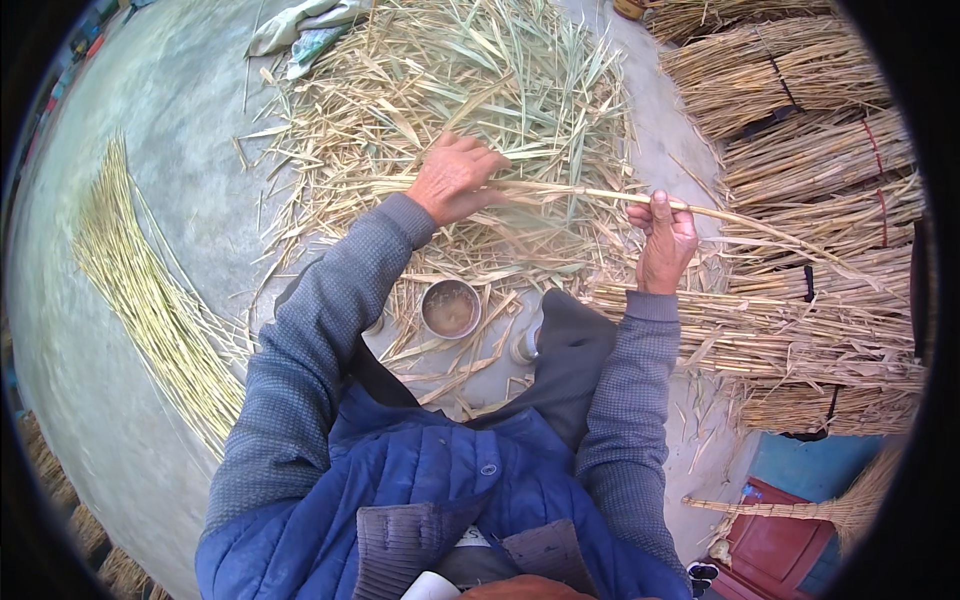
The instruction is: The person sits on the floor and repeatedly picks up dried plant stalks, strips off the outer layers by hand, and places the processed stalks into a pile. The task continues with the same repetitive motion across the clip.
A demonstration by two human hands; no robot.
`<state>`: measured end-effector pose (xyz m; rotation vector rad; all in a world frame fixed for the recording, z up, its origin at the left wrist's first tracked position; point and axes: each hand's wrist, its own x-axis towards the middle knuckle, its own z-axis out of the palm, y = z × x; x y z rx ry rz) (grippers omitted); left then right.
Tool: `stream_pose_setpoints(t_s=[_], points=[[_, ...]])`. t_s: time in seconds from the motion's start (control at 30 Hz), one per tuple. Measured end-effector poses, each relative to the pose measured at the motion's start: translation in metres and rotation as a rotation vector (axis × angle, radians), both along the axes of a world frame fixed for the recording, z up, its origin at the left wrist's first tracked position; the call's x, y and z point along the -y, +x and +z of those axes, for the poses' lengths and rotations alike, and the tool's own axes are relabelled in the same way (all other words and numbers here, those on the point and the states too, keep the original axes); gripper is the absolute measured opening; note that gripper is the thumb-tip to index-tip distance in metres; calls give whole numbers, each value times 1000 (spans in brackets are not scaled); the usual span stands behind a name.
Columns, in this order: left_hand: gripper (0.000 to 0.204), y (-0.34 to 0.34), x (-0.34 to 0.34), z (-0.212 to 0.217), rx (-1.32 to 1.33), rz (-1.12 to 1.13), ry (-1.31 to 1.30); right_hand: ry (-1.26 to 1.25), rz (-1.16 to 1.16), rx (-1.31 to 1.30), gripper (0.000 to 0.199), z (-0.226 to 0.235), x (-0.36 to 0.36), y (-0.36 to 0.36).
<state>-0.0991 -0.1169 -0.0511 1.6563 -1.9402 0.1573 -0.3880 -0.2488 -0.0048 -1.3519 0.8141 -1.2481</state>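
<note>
A long pale reed stalk runs across in front of me, its right end sloping down over the bundles. My right hand is closed on it, the thumb lying along the top. Farther left, my left hand curls around the same stalk, which passes between thumb and fingers; part of the grip is slightly blurred. Beneath both hands spreads a heap of stripped dry leaves and husks, some greenish. A round metal bowl with cloudy brownish contents stands between my legs.
Tied bundles of reed stalks are stacked along the right. A fan of thin yellow-green stalks lies on the concrete floor at left. A pale cloth sack rests at the far edge of the heap. A broom lies over a red panel lower right.
</note>
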Motion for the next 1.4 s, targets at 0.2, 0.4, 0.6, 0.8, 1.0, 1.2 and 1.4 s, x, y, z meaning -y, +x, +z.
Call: stream_pose_setpoints(t_s=[0.2, 0.4, 0.6, 0.8, 1.0, 1.2, 1.4], points=[[21, 9, -2, -20, -277, -48, -143, 18, 7, 36, 32, -12, -22, 51], [9, 25, 2, -26, -769, 61, -60, 124, -49, 79, 31, -29, -4, 70], [13, 87, -3, -6, -1281, 267, -41, 193, -72, 78, 27, -41, 7, 75], [19, 148, -20, -39, -1031, 442, -54, 133, -125, 17, 30, -38, 5, 75], [21, 140, -14, -66, 256, 668, 252, 97, -105, 9, 31, -45, 3, 80], [30, 99, 13, -52, 134, 349, 235, 137, -95, -9, 24, -47, 9, 81], [46, 77, 20, -52, -320, -18, 275, 123, -87, 14, 23, -50, 10, 83]])
